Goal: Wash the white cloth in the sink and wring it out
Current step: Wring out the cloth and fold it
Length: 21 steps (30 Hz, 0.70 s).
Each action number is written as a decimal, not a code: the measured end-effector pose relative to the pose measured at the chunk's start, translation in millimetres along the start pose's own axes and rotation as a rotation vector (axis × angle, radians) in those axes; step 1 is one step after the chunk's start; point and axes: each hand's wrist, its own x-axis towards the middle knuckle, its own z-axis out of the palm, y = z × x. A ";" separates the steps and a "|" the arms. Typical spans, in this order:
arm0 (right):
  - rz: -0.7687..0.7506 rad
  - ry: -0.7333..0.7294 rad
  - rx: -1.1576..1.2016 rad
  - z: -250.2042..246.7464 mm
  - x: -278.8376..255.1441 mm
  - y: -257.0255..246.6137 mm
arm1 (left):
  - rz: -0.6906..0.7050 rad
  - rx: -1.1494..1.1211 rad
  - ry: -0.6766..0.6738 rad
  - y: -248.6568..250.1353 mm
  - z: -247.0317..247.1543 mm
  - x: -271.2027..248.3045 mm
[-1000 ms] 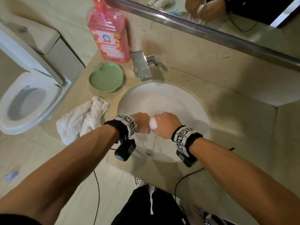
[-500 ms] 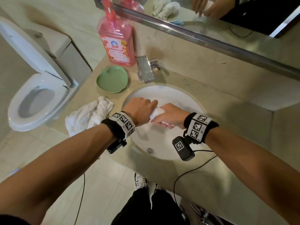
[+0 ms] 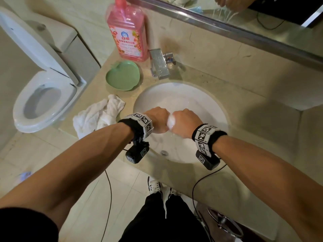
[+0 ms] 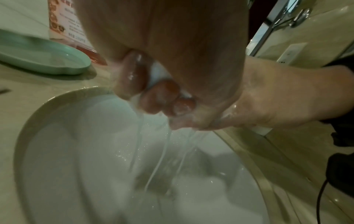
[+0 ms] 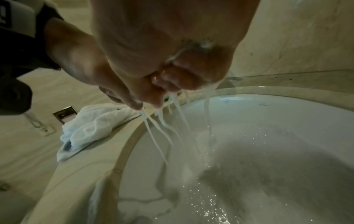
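Both my fists meet over the round white sink (image 3: 206, 100). Between them a small wad of the wet white cloth (image 3: 171, 121) shows; the rest is hidden inside the fists. My left hand (image 3: 158, 122) grips one end and my right hand (image 3: 185, 123) grips the other, knuckles up. In the left wrist view the white cloth (image 4: 159, 72) peeks between curled wet fingers (image 4: 162, 94). Thin streams of water (image 5: 162, 128) run from the right hand (image 5: 168, 81) down into the sink (image 5: 287, 121).
A second crumpled white cloth (image 3: 98, 116) lies on the beige counter left of the sink. Behind it stand a green heart-shaped dish (image 3: 123, 75), a pink soap bottle (image 3: 128, 32) and the chrome tap (image 3: 160, 64). An open toilet (image 3: 43, 100) stands at the left; a mirror (image 3: 244, 13) runs along the back.
My hands have twisted back to fists side by side, knuckles up, squeezing the cloth. Water now streams from it into the sink.
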 end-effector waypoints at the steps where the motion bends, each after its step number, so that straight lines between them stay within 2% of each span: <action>1: 0.004 0.006 0.003 1.0 -0.8 0.3 | 0.006 -0.017 -0.008 -1.4 2.1 1.0; 6: 0.034 0.011 0.170 -2.6 -6.1 7.7 | 0.100 -0.104 -0.029 -15.5 1.9 1.1; 10: 0.024 -0.050 0.343 -12.8 -13.4 14.4 | 0.113 -0.383 -0.167 -27.7 -15.8 -4.3; 12: 0.014 -0.024 0.387 -17.2 -17.7 14.0 | 0.155 -0.464 -0.090 -35.2 -26.9 -11.3; 16: 0.007 0.011 0.533 -29.4 -26.0 9.9 | 0.200 -0.774 0.222 -46.7 -32.0 -26.1; 18: 0.005 0.001 0.677 -32.8 -30.6 8.0 | 0.143 -1.081 0.299 -47.3 -30.8 -33.7; 20: 0.006 0.035 0.804 -33.8 -35.3 4.0 | 0.037 -1.236 0.369 -44.7 -30.6 -37.3; 21: 0.014 0.065 0.855 -33.7 -37.6 1.0 | -0.006 -1.275 0.353 -42.5 -30.2 -38.0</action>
